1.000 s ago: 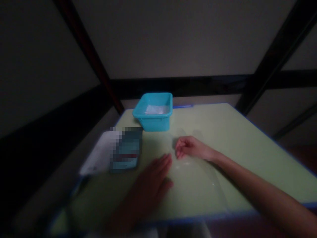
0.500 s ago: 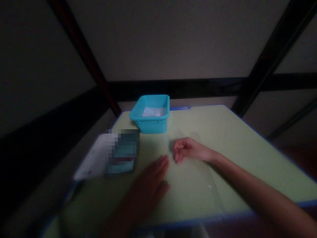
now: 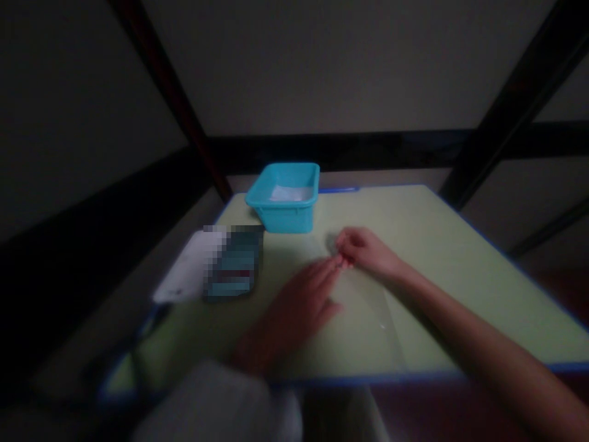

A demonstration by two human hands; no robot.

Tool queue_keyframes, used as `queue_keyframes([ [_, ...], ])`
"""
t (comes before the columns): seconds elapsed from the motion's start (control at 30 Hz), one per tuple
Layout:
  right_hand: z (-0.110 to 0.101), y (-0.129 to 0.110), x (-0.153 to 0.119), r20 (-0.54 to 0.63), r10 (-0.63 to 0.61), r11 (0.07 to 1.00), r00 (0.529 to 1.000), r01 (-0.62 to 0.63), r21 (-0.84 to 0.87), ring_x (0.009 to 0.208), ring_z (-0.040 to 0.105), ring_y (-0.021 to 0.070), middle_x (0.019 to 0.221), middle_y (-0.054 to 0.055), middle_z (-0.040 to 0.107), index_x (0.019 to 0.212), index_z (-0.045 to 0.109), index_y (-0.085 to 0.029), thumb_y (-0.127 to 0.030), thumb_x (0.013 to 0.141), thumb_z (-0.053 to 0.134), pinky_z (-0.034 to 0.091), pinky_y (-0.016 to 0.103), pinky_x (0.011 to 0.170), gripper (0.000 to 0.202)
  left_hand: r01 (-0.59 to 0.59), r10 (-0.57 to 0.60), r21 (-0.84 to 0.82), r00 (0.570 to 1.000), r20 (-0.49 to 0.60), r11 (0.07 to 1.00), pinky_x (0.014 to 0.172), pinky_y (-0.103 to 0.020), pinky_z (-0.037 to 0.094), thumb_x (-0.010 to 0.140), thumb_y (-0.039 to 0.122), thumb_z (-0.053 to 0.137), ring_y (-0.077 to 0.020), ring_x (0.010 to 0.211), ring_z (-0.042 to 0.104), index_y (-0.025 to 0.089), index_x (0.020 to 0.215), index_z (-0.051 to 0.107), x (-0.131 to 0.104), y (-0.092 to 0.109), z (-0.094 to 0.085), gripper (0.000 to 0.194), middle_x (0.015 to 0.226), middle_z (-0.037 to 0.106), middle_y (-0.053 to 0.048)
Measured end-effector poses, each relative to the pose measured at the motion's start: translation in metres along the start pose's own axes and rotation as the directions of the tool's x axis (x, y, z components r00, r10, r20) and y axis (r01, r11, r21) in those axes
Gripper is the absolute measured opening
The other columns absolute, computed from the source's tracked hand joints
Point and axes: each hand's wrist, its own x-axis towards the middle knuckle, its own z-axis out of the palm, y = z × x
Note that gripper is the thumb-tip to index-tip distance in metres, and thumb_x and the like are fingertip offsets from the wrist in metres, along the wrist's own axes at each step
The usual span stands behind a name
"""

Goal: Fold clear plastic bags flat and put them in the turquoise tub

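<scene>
My left hand (image 3: 306,301) lies low over the table with its fingers stretched out, and their tips meet the fingers of my right hand. My right hand (image 3: 363,248) is curled closed, thumb against the fingers. What it pinches, if anything, is too blurred to make out. Beneath both hands lies a clear, thin plastic sheet or bag (image 3: 370,322) on the yellow-green tabletop. Only its faint edge and a few glints show.
A turquoise plastic basket (image 3: 288,218) with white or clear film (image 3: 289,194) inside stands at the back. Left of my hands lie a white sheet (image 3: 186,270) and a pixelated dark item (image 3: 234,264). Blue edging (image 3: 501,267) borders the table (image 3: 442,245).
My left hand has moved forward and right until its fingertips meet my right hand. My right hand's fingers have curled in more tightly. The camera view has shifted slightly.
</scene>
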Motion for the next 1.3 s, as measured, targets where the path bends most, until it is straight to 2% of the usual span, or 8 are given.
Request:
queue_keyframes([
  [0.1,-0.006,0.002,0.002,-0.038,-0.023,0.999,0.999,0.021,-0.048,0.044,0.053,0.0078,0.053,-0.003,0.059,0.068,0.050,-0.018,-0.017,0.075,0.056,0.041,0.018,0.043,0.010,0.057,-0.058,0.028,0.998,0.016,0.998,0.111,-0.044,0.030,0.091,0.029,0.047,-0.0253,0.134,0.033,0.012,0.131,0.043,-0.004,-0.005,0.002,0.044,0.143,0.038,-0.015],
  [0.17,-0.008,0.004,0.003,-0.024,-0.020,0.999,1.000,0.018,-0.044,0.044,0.053,0.0077,0.052,-0.003,0.060,0.067,0.050,-0.018,-0.015,0.073,0.057,0.040,0.018,0.043,0.010,0.064,-0.065,0.040,0.997,0.030,0.997,0.110,-0.045,0.031,0.090,0.029,0.049,-0.0261,0.133,0.035,0.012,0.129,0.045,-0.006,-0.007,0.003,0.043,0.142,0.040,-0.015],
  [0.37,-0.007,0.006,0.003,0.052,0.051,0.992,0.997,-0.056,0.111,0.050,0.060,0.0101,0.057,0.000,0.064,0.071,0.052,-0.017,-0.015,0.073,0.059,0.047,0.021,0.050,0.008,0.064,-0.064,0.022,0.998,0.019,0.998,0.109,-0.046,0.032,0.089,0.030,0.049,-0.0273,0.130,0.037,0.014,0.127,0.047,-0.003,-0.006,0.006,0.041,0.139,0.042,-0.014],
  [0.63,-0.003,0.009,0.005,0.074,0.111,0.982,0.991,-0.121,0.143,0.053,0.062,0.0102,0.059,0.001,0.066,0.072,0.053,-0.016,-0.013,0.076,0.060,0.051,0.022,0.054,0.009,0.052,-0.053,0.017,0.998,0.024,0.998,0.110,-0.045,0.031,0.089,0.030,0.051,-0.0273,0.130,0.038,0.012,0.127,0.047,-0.002,-0.007,0.009,0.042,0.137,0.044,-0.015],
  [0.97,0.002,0.016,0.005,0.089,0.108,0.985,0.990,-0.119,0.124,0.054,0.063,0.0098,0.058,-0.001,0.065,0.070,0.054,-0.017,-0.014,0.075,0.060,0.051,0.020,0.053,0.009,0.039,-0.039,-0.021,0.999,0.009,0.999,0.111,-0.043,0.029,0.090,0.029,0.050,-0.0254,0.132,0.036,0.012,0.134,0.040,-0.003,-0.007,0.009,0.048,0.139,0.043,-0.014],
  [1.3,0.002,0.016,0.006,0.083,0.128,0.984,0.988,-0.137,0.111,0.053,0.062,0.0096,0.058,-0.002,0.065,0.068,0.054,-0.017,-0.008,0.076,0.057,0.049,0.020,0.052,0.012,0.039,-0.043,0.064,0.997,0.068,0.997,0.113,-0.045,0.024,0.091,0.030,0.049,-0.0247,0.133,0.033,0.012,0.133,0.043,-0.007,-0.009,0.005,0.046,0.142,0.042,-0.013],
])
